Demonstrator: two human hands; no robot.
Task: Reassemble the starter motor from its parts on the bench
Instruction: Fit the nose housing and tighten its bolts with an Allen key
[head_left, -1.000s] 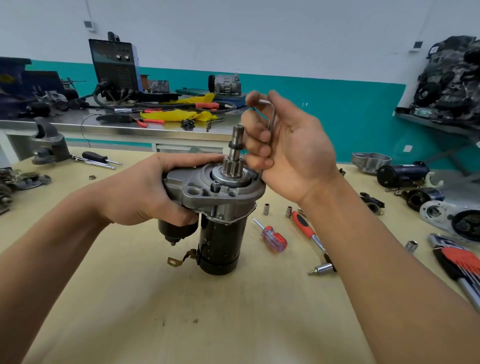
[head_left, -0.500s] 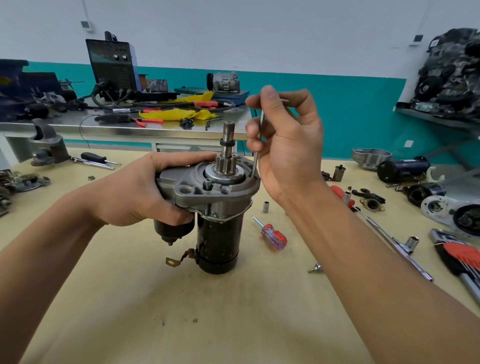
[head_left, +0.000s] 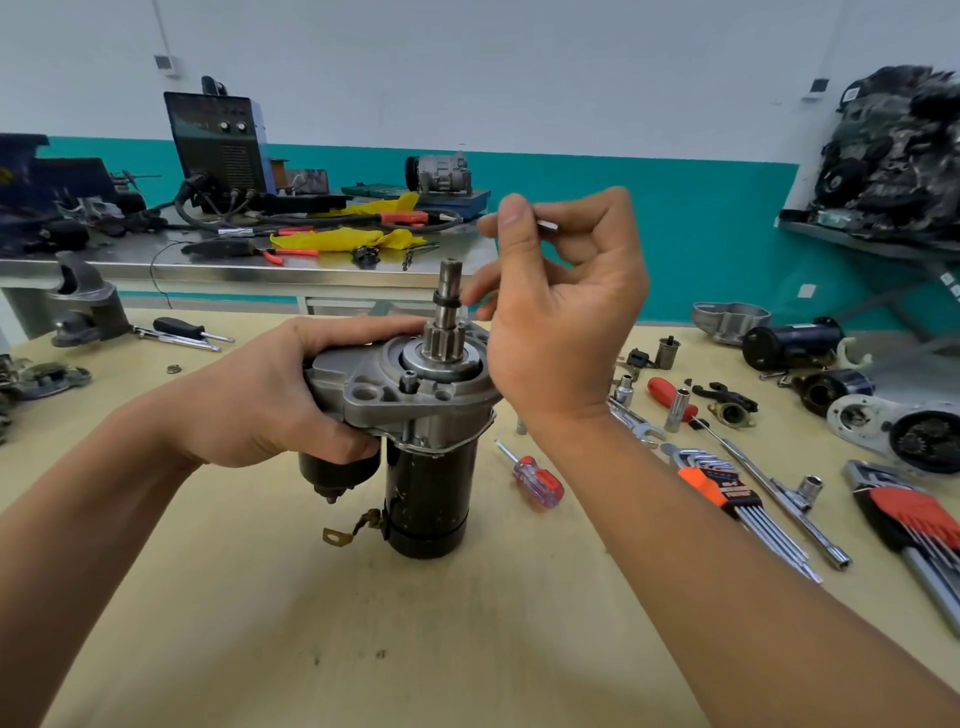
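- Workshop with a teal and white wall at the back; a tan surface (head_left: 260, 597) fills the lower frame.
- Right hand (head_left: 566, 322), at centre, is raised beside the motor's shaft with its fingers curled. Thumb and forefinger pinch the short end of a hex key (head_left: 548, 225); the rest of the key is hidden behind the palm.
- Left hand (head_left: 270, 395), left of centre, has its fingers curled tight round the grey metal head of the starter motor (head_left: 421, 395) and the smaller black cylinder below it.
- Starter motor stands upright on the tan surface in the middle of the frame, black body down. Its toothed shaft (head_left: 447, 322) points up, just beside the right hand's fingertips.
- Small screwdriver (head_left: 537, 480) with a red and clear handle lies just right of the motor's body.
- Set of hex keys in an orange holder (head_left: 722, 488) lies further right, among loose sockets and other motor parts.
- Welding machine (head_left: 218, 145) sits on a second, steel surface (head_left: 104, 260) in the upper left.
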